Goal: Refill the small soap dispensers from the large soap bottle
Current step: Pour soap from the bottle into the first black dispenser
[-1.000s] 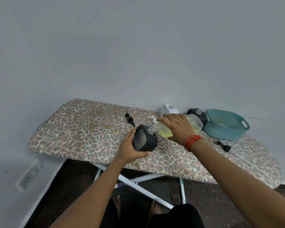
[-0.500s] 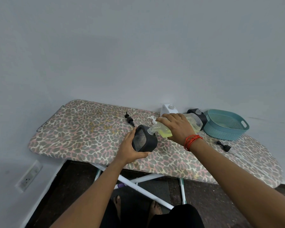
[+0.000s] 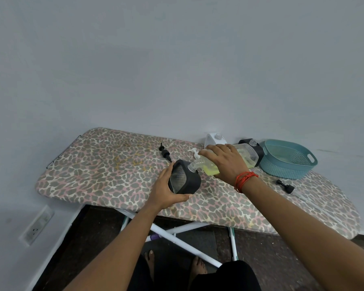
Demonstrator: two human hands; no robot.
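Since the earlier frame, nothing has shifted noticeably. The left hand [image 3: 166, 191] keeps its grip closed around the tilted black dispenser [image 3: 184, 180]. The right hand [image 3: 225, 161] grips the tipped large soap bottle [image 3: 245, 157], its neck at the dispenser's opening. Both sit over the leopard-print surface [image 3: 105, 171], against a grey wall [image 3: 177, 59], near a teal basket [image 3: 288, 162].

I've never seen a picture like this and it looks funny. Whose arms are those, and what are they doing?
A person wears a camera on their head, so you see their own arms from above. The left hand steadies a small black soap dispenser on a leopard-print ironing board. The right hand tips a big clear bottle of yellow soap, its mouth at the dispenser's opening. Also there: a teal basket, two loose black pumps, and two more dispensers, white and black.
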